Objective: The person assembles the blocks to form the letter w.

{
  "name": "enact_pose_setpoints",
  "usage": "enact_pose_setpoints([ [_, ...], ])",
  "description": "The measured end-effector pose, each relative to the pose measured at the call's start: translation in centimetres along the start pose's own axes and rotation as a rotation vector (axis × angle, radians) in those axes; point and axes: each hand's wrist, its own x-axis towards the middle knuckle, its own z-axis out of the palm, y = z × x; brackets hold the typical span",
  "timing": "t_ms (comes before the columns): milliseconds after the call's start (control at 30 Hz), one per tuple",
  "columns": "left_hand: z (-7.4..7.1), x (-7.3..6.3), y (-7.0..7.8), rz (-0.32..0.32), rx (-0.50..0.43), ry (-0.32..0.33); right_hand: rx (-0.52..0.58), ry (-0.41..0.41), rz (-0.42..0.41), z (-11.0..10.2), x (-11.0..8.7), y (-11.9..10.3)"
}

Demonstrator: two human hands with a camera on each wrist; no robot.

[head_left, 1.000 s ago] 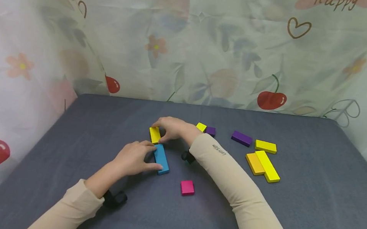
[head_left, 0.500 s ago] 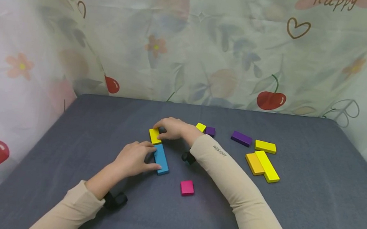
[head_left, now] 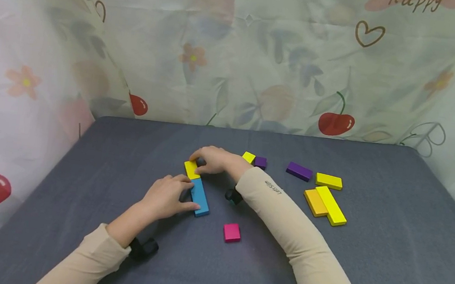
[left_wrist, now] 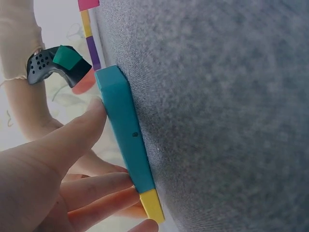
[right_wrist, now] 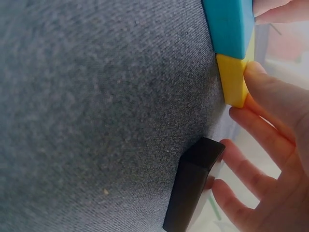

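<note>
My left hand (head_left: 166, 196) holds a blue block (head_left: 200, 197) flat on the dark cloth, thumb at its near end and fingers at its far end. A yellow block (head_left: 191, 170) lies end to end with it, also seen touching in the right wrist view. My right hand (head_left: 215, 159) pinches this yellow block between thumb and fingers. In the right wrist view a black block (right_wrist: 188, 186) lies by the other fingers of my right hand; the head view hides it. A pink square block (head_left: 232, 233) lies nearer, to the right of the blue one.
On the right lie a purple block (head_left: 299, 171), a yellow block (head_left: 328, 181), and an orange block (head_left: 315, 203) beside a long yellow block (head_left: 331, 206). Behind my right forearm are a small yellow block (head_left: 248, 157) and a small purple block (head_left: 260, 162). A patterned curtain (head_left: 241, 67) hangs behind the table.
The yellow block has shifted slightly toward me against the blue block's end, and my right thumb has drawn in to its side. My left hand and the blue block stay almost still.
</note>
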Motion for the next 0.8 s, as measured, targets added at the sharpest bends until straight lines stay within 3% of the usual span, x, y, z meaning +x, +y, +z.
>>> enact_pose_setpoints([
  [800,-0.05,0.11,0.06,-0.003,-0.022,-0.005,0.008,0.001,0.011,0.11,-0.16,0.09],
])
